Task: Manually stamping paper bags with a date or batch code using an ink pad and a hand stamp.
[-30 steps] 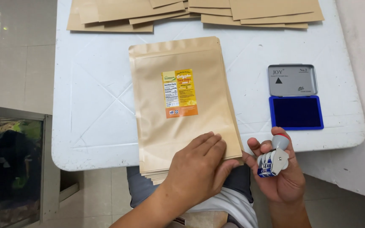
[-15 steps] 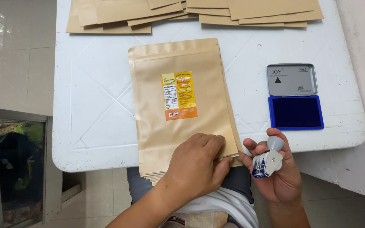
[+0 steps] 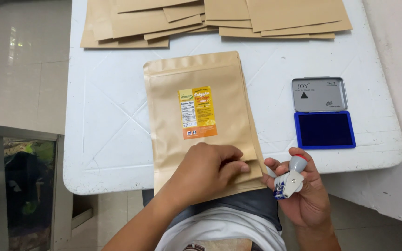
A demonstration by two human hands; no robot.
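Note:
A stack of brown kraft pouches [image 3: 196,74] lies in front of me on the white table [image 3: 112,121]; the top one bears a yellow and orange label [image 3: 197,112]. My left hand [image 3: 205,172] presses on the stack's lower edge, its fingers pinching the bottom right corner of the top pouch. My right hand [image 3: 305,195] is off the table's near edge, closed round a small grey and white hand stamp [image 3: 290,179] with a blue base.
An open blue ink pad [image 3: 324,129] with its grey lid folded back sits to the right. More brown pouches [image 3: 210,18] are spread along the far edge. A glass cabinet [image 3: 19,186] stands on the floor at the left.
My left hand has shifted right along the stack's lower edge and its fingers now grip the top pouch's corner. My right hand with the stamp has barely moved.

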